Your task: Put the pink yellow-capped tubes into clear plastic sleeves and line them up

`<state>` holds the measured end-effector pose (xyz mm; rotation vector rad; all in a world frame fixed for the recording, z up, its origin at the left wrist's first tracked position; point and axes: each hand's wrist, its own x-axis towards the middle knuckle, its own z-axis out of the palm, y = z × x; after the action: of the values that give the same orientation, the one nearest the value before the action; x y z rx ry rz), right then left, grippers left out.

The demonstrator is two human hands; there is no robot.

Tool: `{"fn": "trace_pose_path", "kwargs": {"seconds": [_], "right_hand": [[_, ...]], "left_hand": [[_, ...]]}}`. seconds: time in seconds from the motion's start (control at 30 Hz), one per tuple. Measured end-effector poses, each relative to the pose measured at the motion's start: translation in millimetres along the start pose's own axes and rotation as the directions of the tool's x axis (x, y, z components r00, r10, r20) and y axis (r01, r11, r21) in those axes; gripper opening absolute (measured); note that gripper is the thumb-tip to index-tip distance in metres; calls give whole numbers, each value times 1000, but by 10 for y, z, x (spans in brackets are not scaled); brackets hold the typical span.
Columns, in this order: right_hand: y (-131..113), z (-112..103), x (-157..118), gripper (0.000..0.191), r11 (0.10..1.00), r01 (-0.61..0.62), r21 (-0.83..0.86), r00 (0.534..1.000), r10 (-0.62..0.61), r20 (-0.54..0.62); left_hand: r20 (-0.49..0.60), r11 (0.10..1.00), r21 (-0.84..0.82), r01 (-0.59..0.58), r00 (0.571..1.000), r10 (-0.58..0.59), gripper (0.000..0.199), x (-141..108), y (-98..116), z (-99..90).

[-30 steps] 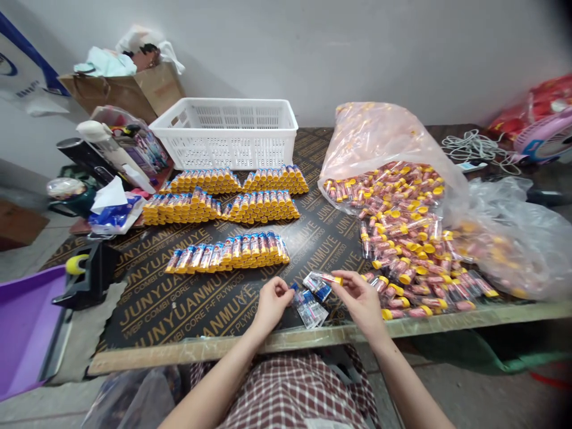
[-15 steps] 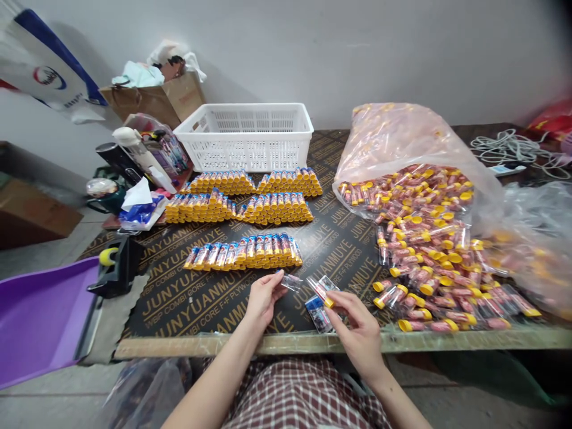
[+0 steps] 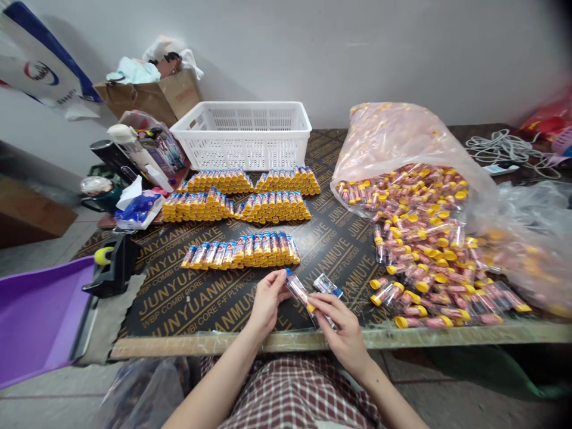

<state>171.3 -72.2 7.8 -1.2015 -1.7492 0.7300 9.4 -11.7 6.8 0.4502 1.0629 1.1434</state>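
Note:
A clear tube [image 3: 298,289] with a yellow end and a blue end is held between both hands near the table's front edge. My left hand [image 3: 270,297] pinches its blue end, and my right hand [image 3: 336,317] grips the yellow end. Just beyond my right hand lie small printed packets [image 3: 328,285], partly hidden by its fingers. A row of finished-looking tubes [image 3: 243,250] with blue and yellow ends lies stacked behind my left hand. To the right spreads a loose heap of yellow-capped pink tubes [image 3: 422,262].
More stacked tubes [image 3: 274,205] sit before a white basket [image 3: 241,149]. A large plastic bag [image 3: 393,131] spills tubes at right. At left are a tape dispenser [image 3: 114,271], a purple dustpan-like tray [image 3: 40,316] and bottles [image 3: 134,152].
My hands have come together on one tube, which now shows a blue end at my left fingers. The view has shifted slightly.

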Motion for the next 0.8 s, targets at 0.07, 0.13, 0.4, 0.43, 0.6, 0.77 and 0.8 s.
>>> {"fn": "trace_pose_path", "kwargs": {"seconds": [0.07, 0.13, 0.4, 0.43, 0.6, 0.77, 0.8], "right_hand": [[35, 12, 2, 36, 1000, 2, -8, 1000, -2, -4], [60, 16, 9, 44, 999, -2, -43, 1000, 1, -31], [63, -51, 61, 82, 999, 33, 39, 988, -38, 151], [67, -54, 59, 82, 998, 35, 49, 984, -43, 171], [90, -35, 37, 84, 994, 18, 111, 986, -36, 164], [75, -21, 38, 86, 989, 18, 146, 990, -38, 138], [75, -22, 40, 86, 988, 17, 152, 990, -37, 134]], "left_hand": [[66, 999, 16, 33, 997, -34, 40, -54, 23, 37], [115, 996, 43, 73, 990, -78, 47, -104, 40, 62], [260, 953, 189, 238, 923, -283, 38, -226, -28, 83], [263, 951, 190, 243, 921, -288, 37, -233, -37, 84], [275, 947, 203, 250, 914, -300, 38, -255, -55, 93], [266, 946, 200, 255, 915, -303, 39, -267, -60, 98], [267, 946, 197, 256, 915, -303, 38, -268, -60, 97]]}}
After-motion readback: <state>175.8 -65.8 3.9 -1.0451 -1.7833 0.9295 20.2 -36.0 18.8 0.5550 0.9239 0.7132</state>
